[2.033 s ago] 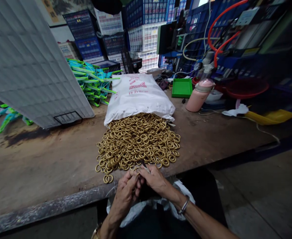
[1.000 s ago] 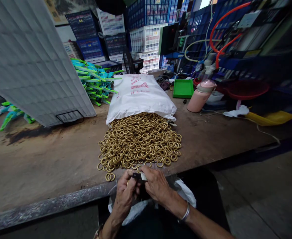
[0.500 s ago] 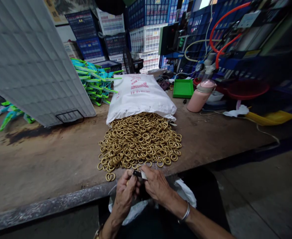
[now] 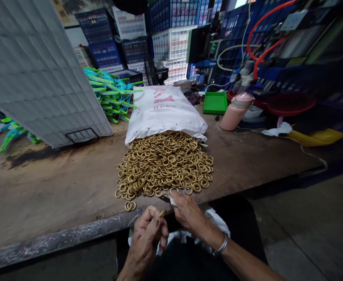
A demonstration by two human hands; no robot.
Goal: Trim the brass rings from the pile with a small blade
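My left hand (image 4: 146, 234) is closed, pinching one gold-coloured ring (image 4: 162, 213) between thumb and fingers, just off the table's front edge. My right hand (image 4: 189, 212) grips a small knife blade (image 4: 165, 199), dark with a white wrapped end, and its fingertips are at the near rim of the ring pile (image 4: 165, 166). The pile spreads from under the mouth of a white printed sack (image 4: 167, 117). Two loose rings (image 4: 129, 205) lie together left of the pile, near the edge. Below my hands, a pale plastic bag (image 4: 220, 221) shows in part at my lap.
A tall pale panel (image 4: 43, 74) leans over the wooden table (image 4: 72, 187) at left, with green and blue plastic pieces (image 4: 110, 93) behind it. Right of the sack are a green tray (image 4: 215, 103), a pink bottle (image 4: 234, 113) and a yellow scoop-like piece (image 4: 317, 137). Crates (image 4: 174, 43) stack behind.
My hands were together, with the blade against the left fingers. Now they are apart: the right hand has moved up to the pile with the blade, and the ring in my left hand shows.
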